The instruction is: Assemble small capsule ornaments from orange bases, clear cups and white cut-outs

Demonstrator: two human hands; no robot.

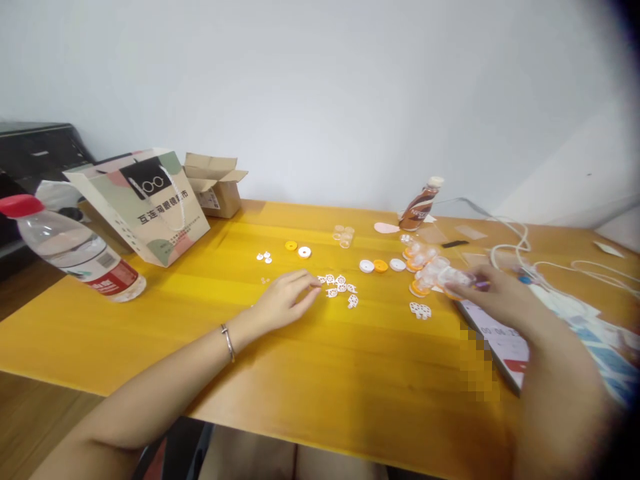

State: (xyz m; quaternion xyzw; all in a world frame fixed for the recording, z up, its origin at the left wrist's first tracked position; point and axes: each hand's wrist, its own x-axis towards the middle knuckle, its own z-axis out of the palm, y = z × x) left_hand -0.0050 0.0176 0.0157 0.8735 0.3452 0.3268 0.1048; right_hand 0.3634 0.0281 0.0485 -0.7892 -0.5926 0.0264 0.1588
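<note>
My left hand [286, 298] rests low over the table beside several small white wheel-shaped pieces [341, 287]. Its thumb and fingers are apart, and nothing shows between them. On the right, my right hand [493, 293] has its fingers closed around a clear plastic piece [453, 276], with a bit of purple at the fingertips. That piece is at the edge of a cluster of clear cups with orange bases [416, 255], so its full shape is hidden. More white cut-out pieces [421, 311] lie just left of a phone [493, 333], which sits partly under my right hand.
White and orange discs [381, 266] and clear rings [345, 236] lie mid-table. Farther back stands a brown drink bottle [419, 208]. A water bottle [85, 257], a paper bag [160, 213] and an open carton [220, 197] are at left; white cables [520, 243] run along the right.
</note>
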